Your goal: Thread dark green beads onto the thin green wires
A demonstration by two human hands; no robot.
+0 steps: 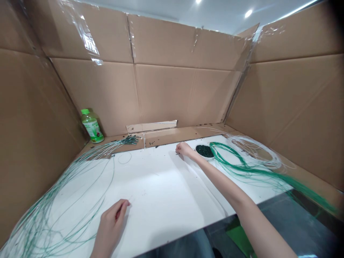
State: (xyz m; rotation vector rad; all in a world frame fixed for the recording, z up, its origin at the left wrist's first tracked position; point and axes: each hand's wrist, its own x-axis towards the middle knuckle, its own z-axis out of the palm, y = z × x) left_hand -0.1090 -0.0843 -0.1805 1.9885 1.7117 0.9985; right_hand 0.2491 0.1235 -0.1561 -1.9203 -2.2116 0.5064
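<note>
My left hand is closed above the near left part of the white board; its thumb and fingers are pressed together, and what they hold is too small to make out. Farther off, my right hand is pinched low over the board's back part, just left of a white bowl filled with dark green beads. A few dark specks lie below its fingertips. What sits between those fingers cannot be made out.
Green strands and a coil of clear strands lie right of the bowl. Long thin strands with a dark beaded bunch spread over the left side. A green bottle stands back left. Cardboard walls surround the board.
</note>
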